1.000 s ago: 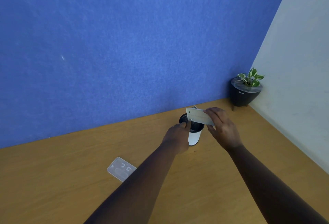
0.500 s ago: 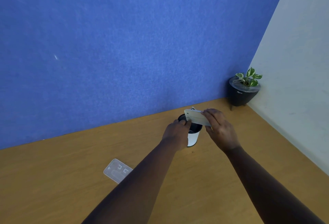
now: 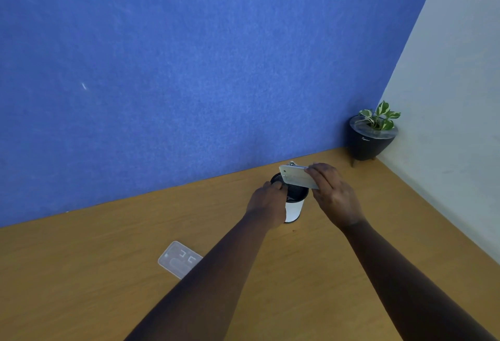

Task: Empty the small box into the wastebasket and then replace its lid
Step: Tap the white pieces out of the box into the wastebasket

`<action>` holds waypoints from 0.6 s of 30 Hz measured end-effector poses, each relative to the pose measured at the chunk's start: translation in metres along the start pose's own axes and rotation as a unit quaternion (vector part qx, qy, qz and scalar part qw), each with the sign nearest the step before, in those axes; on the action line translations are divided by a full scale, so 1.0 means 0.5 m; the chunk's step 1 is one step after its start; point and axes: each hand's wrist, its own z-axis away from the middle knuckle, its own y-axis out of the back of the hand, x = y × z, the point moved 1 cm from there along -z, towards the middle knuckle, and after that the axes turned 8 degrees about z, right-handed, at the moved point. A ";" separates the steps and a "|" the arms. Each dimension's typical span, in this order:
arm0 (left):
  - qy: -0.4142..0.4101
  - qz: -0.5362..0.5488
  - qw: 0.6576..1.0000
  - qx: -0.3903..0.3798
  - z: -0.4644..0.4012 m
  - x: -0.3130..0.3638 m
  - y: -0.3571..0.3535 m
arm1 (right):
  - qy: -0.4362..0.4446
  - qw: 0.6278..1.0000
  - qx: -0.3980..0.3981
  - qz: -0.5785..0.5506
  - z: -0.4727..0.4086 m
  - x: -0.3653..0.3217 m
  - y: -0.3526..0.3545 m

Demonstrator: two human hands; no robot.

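Note:
A small white wastebasket (image 3: 294, 209) with a black liner stands on the wooden desk near the blue wall. My right hand (image 3: 331, 194) holds the small pale box (image 3: 296, 177) tipped on its side over the wastebasket's mouth. My left hand (image 3: 266, 204) grips the wastebasket's near-left rim and side. The box's clear plastic lid (image 3: 177, 259) lies flat on the desk at the lower left, partly hidden by my left forearm. What is inside the box is hidden.
A black pot with a green-and-white plant (image 3: 369, 137) stands in the far right corner. The blue wall (image 3: 189, 70) runs behind the desk (image 3: 81, 273), and a pale wall (image 3: 454, 97) bounds it on the right.
The box has stayed tipped over the wastebasket with small shifts. My left hand has kept its hold on the rim. The view has drifted slightly.

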 end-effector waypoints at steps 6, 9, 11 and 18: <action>0.004 0.016 1.000 0.002 0.000 0.002 -0.001 | 0.008 1.000 0.006 -0.009 -0.003 0.004 0.002; 0.005 0.025 1.000 0.001 0.003 0.002 -0.001 | 0.005 1.000 0.003 -0.007 -0.003 0.004 0.002; 0.012 0.033 0.999 0.001 0.003 0.002 -0.002 | 0.000 1.000 0.001 -0.006 -0.002 0.004 0.003; 0.009 0.038 0.999 0.002 0.001 0.006 -0.004 | -0.007 1.000 0.002 -0.003 -0.002 0.001 0.005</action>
